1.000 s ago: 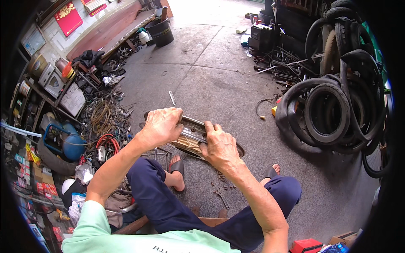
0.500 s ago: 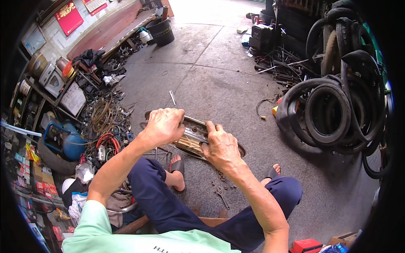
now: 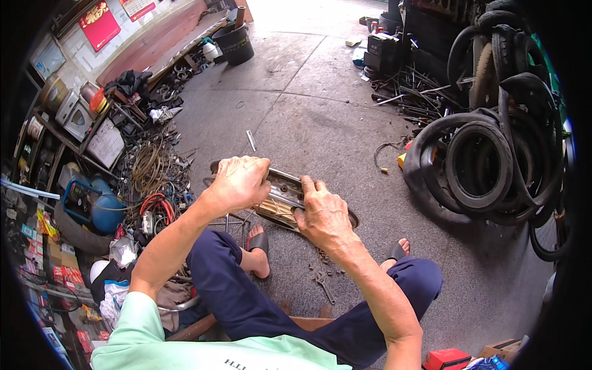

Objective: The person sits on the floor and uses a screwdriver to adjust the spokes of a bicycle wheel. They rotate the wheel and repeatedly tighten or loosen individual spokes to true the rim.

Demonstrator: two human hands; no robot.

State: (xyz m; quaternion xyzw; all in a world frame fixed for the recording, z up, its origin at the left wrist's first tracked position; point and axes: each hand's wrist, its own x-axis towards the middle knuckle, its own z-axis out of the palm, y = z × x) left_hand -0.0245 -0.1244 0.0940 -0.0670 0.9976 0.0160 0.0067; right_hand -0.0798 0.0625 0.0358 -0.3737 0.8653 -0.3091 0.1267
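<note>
Above the floor between my knees I hold a long part with a tan ribbed underside (image 3: 279, 213) and dark rounded ends. A shiny metal bracket (image 3: 285, 187) lies along it; the part's exact kind is unclear. My left hand (image 3: 239, 184) closes over the left stretch of the bracket, fingers curled down and partly hidden. On the right side, my right hand (image 3: 325, 214) grips the bracket and the part's edge, with the thumb on the near side and fingers on the far side. Below, a wrench (image 3: 325, 290) lies on the floor near several small loose pieces (image 3: 327, 266).
Black tyres (image 3: 478, 163) are piled at right, beside scattered metal rods (image 3: 425, 92). At left lie tangled cables (image 3: 151, 169), a blue tank (image 3: 106, 209) and boxed goods (image 3: 65, 277). A metal strip (image 3: 251, 140) lies ahead; a black bucket (image 3: 235, 46) stands farther off.
</note>
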